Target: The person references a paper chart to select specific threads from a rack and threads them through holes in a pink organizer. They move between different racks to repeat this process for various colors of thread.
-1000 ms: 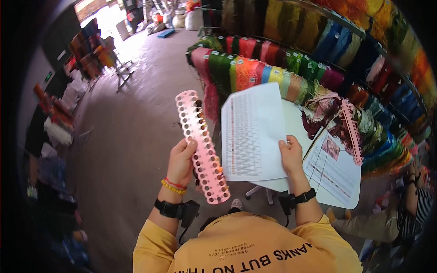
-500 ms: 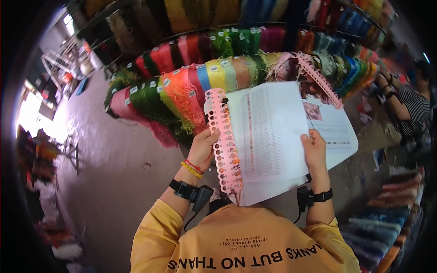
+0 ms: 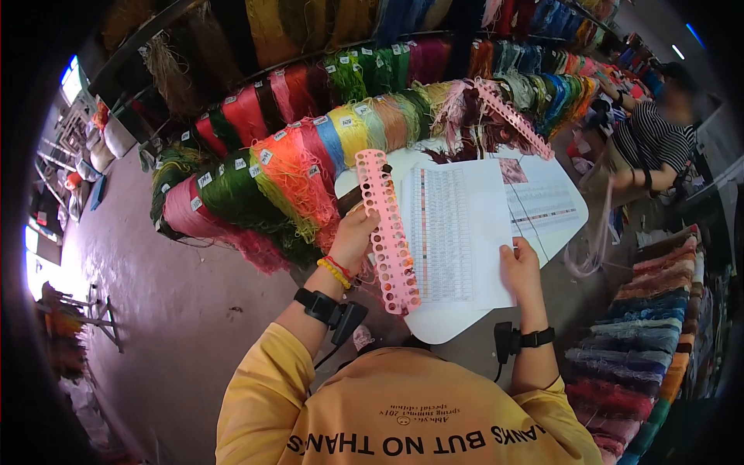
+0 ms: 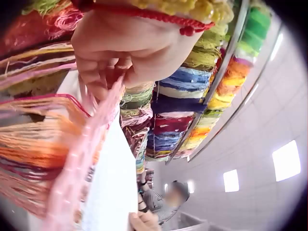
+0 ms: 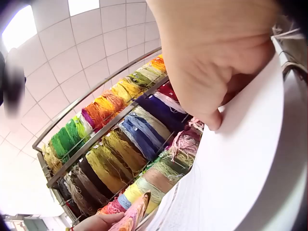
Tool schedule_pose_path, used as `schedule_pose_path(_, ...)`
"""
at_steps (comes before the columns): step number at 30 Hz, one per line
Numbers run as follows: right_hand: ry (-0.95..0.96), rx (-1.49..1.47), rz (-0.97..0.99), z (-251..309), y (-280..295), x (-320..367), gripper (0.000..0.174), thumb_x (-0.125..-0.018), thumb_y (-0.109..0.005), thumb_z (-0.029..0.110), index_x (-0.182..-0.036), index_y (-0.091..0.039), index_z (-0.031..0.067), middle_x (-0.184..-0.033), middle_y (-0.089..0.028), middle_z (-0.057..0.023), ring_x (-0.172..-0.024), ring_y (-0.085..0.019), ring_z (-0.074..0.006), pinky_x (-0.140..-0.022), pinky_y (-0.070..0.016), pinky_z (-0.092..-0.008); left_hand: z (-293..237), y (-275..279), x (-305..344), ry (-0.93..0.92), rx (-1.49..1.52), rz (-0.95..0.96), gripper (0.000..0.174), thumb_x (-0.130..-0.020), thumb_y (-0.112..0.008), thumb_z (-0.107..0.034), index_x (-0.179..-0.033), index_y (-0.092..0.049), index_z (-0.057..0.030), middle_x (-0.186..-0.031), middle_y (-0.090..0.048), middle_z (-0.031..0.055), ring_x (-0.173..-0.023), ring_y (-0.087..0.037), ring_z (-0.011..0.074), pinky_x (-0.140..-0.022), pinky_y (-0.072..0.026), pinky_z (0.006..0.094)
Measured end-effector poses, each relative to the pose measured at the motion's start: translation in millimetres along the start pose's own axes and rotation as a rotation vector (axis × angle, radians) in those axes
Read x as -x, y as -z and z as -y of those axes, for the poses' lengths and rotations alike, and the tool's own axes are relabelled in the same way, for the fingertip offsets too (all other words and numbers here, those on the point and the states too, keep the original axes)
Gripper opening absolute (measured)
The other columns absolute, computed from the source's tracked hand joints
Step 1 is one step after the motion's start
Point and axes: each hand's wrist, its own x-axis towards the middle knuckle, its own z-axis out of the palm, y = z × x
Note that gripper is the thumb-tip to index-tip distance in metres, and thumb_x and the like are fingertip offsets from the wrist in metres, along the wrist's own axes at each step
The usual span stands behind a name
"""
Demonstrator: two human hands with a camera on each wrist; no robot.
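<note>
My left hand (image 3: 353,242) grips a long pink thread card (image 3: 390,232) punched with round holes along both edges. In the left wrist view, orange, pink and dark red threads (image 4: 41,144) hang from this card. My right hand (image 3: 524,273) pinches the right edge of a printed paper sheet (image 3: 490,232), thumb on top, as the right wrist view also shows. Rows of a table with a narrow strip of colour swatches cover the sheet's left part. The card stands upright along the sheet's left edge, overlapping it slightly. The paper is held over a white table (image 3: 443,332).
On the table lie another printed sheet (image 3: 554,208) and a second pink thread card (image 3: 515,120) with dark red threads. Racks of labelled yarn skeins (image 3: 232,177) stand ahead, and more skeins (image 3: 635,341) lie at right. A person in a striped top (image 3: 659,136) is at far right.
The head view has swung right, bringing the skein racks and table in front. The pink card has come from beside the paper to its left edge. Both hands keep their holds.
</note>
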Motion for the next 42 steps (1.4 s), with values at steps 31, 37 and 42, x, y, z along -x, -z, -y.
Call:
schedule_pose_path(31,0.301,0.276,-0.049,56,-21,48,0.016,-0.08,-0.057,0.013,-0.094,-0.058,0.0061,-0.079,-0.057,-0.0083,-0.061,-0.055,-0.021,-0.057,-0.0444,-0.0318,-21,28,-4,-0.346,-1.139,-0.204,0.031,-0.079,-0.057,-0.032,-0.093,-0.055,-0.0035,-0.08,-0.062,0.0125,-0.078,-0.06,0.0294,-0.066,-0.0465,0.037)
schedule_pose_path(37,0.248,0.245,0.041,67,-22,51,0.015,-0.079,-0.057,0.014,-0.092,-0.059,0.0053,-0.076,-0.059,-0.0089,-0.061,-0.055,-0.0207,-0.057,-0.0444,-0.0311,-46,59,49,-0.131,-0.802,0.437,0.024,-0.082,-0.06,-0.019,-0.098,-0.057,-0.0018,-0.076,-0.059,0.0031,-0.065,-0.054,0.0096,-0.06,-0.0445,0.0243)
schedule_pose_path(42,0.289,0.155,0.145,84,-37,51,0.015,-0.079,-0.057,0.014,-0.091,-0.06,0.0048,-0.073,-0.059,-0.0091,-0.06,-0.056,-0.0196,-0.057,-0.0445,-0.0297,-13,109,83,0.082,-1.087,0.756,0.025,-0.083,-0.059,-0.018,-0.103,-0.058,-0.0038,-0.083,-0.061,0.0034,-0.072,-0.057,0.01,-0.067,-0.0464,0.0261)
